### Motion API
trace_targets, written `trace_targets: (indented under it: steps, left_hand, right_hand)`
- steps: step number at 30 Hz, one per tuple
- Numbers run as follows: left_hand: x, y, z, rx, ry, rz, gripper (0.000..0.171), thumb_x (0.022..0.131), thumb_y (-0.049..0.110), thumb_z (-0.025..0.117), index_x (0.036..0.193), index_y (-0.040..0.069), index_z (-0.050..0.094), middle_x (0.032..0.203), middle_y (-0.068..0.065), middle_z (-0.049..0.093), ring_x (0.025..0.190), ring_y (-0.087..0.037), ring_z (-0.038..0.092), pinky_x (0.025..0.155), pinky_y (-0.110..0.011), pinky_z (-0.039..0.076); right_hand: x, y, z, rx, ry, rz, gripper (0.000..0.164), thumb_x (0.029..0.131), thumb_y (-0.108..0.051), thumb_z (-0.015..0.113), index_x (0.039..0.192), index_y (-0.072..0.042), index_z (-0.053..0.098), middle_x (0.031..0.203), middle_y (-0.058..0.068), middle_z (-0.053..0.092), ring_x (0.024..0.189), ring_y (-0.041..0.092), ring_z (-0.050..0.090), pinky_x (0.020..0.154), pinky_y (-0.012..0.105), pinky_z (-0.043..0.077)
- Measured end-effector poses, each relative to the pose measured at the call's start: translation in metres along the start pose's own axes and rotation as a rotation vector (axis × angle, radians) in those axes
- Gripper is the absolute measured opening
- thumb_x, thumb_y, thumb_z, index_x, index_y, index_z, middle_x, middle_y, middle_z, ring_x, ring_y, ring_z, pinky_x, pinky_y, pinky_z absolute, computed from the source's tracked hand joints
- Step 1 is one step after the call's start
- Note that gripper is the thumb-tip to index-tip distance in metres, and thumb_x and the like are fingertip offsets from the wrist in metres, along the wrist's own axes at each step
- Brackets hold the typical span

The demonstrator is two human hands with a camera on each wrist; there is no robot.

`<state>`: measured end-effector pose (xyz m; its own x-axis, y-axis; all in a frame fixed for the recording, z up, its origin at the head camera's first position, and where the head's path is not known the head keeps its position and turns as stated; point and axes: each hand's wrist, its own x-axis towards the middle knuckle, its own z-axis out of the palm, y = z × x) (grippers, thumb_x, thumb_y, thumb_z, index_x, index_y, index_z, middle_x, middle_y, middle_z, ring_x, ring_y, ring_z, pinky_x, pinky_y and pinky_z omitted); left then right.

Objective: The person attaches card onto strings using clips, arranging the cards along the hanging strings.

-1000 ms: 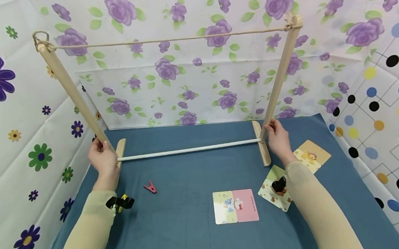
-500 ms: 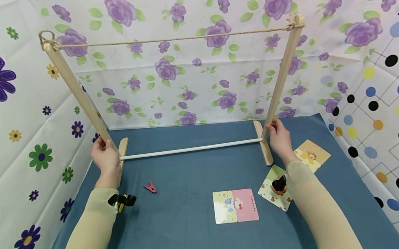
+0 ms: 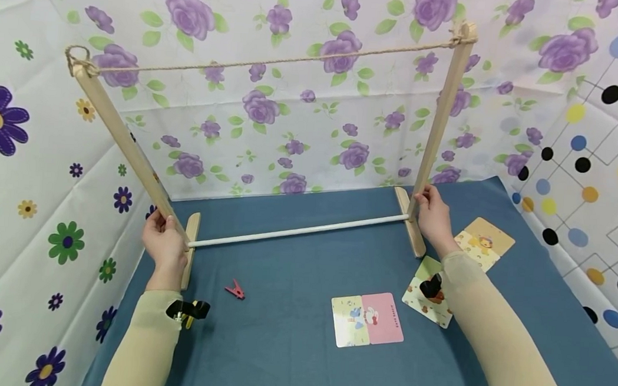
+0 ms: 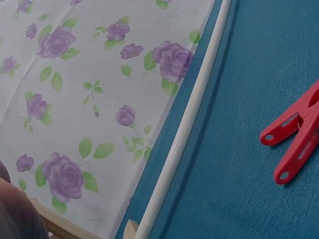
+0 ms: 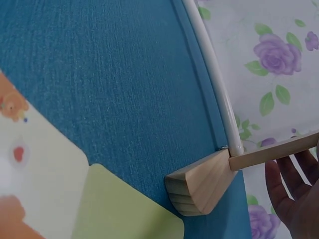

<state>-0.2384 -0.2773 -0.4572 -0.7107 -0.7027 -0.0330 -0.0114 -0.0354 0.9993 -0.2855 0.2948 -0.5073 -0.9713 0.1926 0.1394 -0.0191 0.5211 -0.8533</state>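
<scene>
A wooden stand spans the back of the table, its two upright posts joined by a white rod (image 3: 296, 232) low down and a twine line (image 3: 274, 61) at the top. My left hand (image 3: 163, 244) grips the lower part of the left post (image 3: 123, 140), which leans outward to the left. Low on the right post (image 3: 442, 115), my right hand (image 3: 434, 218) holds it between thumb and fingers. The right wrist view shows the right fingers (image 5: 291, 181) at the post, near its wooden foot (image 5: 204, 184). Under the left post lies another wooden foot (image 3: 190, 256).
A red clothespin (image 3: 236, 289) lies on the blue cloth (image 3: 278, 356), in front of the rod. Folded cards lie to the right: a pink and yellow one (image 3: 367, 320), a green one (image 3: 427, 292) and a tan one (image 3: 483, 244). Patterned sheets (image 3: 301, 145) wall in the table.
The left post's top has swung a little to the right, more upright than before. The stand has shifted slightly rightward, and both hands keep their hold on the posts.
</scene>
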Motion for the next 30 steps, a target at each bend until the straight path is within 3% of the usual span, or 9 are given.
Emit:
trace_targets:
  steps: [13, 23, 30]
  left_hand:
    - [0.0026, 0.0004, 0.0004, -0.010, -0.033, 0.012, 0.041, 0.113, 0.012, 0.052, 0.154, 0.009, 0.056, 0.144, -0.010, 0.057, 0.134, -0.022, 0.053, 0.115, -0.038, 0.043]
    - [0.0005, 0.0011, -0.0010, 0.001, -0.034, 0.022, 0.041, 0.114, 0.012, 0.051, 0.154, 0.008, 0.055, 0.143, -0.009, 0.057, 0.132, -0.021, 0.054, 0.114, -0.035, 0.043]
    - [0.0047, -0.0004, 0.0005, 0.013, -0.032, 0.019, 0.041, 0.114, 0.013, 0.051, 0.154, 0.008, 0.055, 0.145, -0.010, 0.057, 0.133, -0.021, 0.054, 0.114, -0.035, 0.044]
  right_hand:
    - [-0.0023, 0.0009, -0.0017, -0.021, 0.014, -0.004, 0.053, 0.117, -0.044, 0.035, 0.153, -0.006, 0.046, 0.146, 0.025, 0.058, 0.127, 0.047, 0.061, 0.091, 0.059, 0.053]
    - [-0.0031, 0.0006, -0.0045, -0.039, 0.002, -0.028, 0.053, 0.118, -0.040, 0.037, 0.154, -0.003, 0.045, 0.147, 0.028, 0.057, 0.132, 0.049, 0.058, 0.097, 0.062, 0.051]
    - [-0.0004, 0.0013, -0.0021, -0.014, 0.007, -0.018, 0.050, 0.118, -0.039, 0.037, 0.152, -0.004, 0.046, 0.146, 0.027, 0.057, 0.128, 0.049, 0.060, 0.093, 0.060, 0.055]
